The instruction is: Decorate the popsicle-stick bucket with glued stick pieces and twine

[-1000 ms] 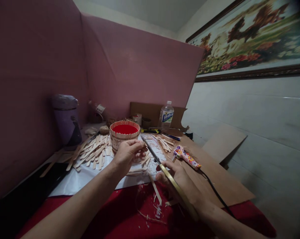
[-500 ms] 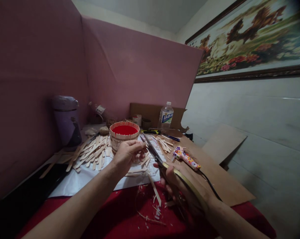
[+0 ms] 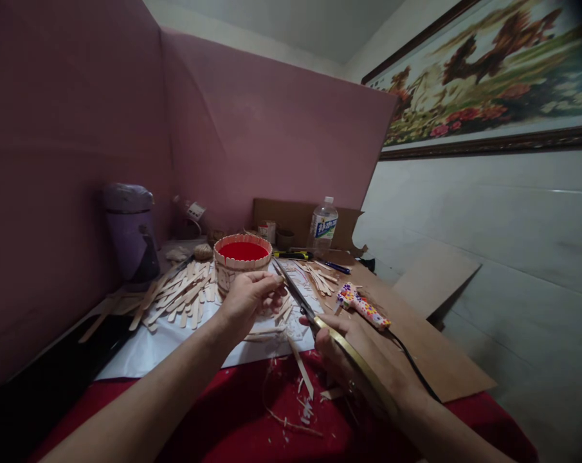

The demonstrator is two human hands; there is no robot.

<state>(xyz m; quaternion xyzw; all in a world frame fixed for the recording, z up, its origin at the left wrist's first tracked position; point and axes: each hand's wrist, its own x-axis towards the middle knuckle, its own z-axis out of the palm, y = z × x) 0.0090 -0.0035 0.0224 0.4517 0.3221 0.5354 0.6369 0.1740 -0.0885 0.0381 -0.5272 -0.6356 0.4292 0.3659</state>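
Small piece (image 3: 284,281) at left hand's (image 3: 254,294) fingertips is too tiny to ID, right hand (image 3: 348,347) hides part of scissors' (image 3: 329,331) handles, left hand blocks basket's (image 3: 229,270) lower near side, right picture edge crops framed painting (image 3: 488,83).

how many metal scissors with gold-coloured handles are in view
1: the metal scissors with gold-coloured handles, gripped in the right hand, blades angled beside the left hand. Any behind the round, red-lined wooden-stick container would be hidden.

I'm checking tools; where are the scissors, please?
In the head view, the scissors are right of centre, in the right hand, beside the left hand.
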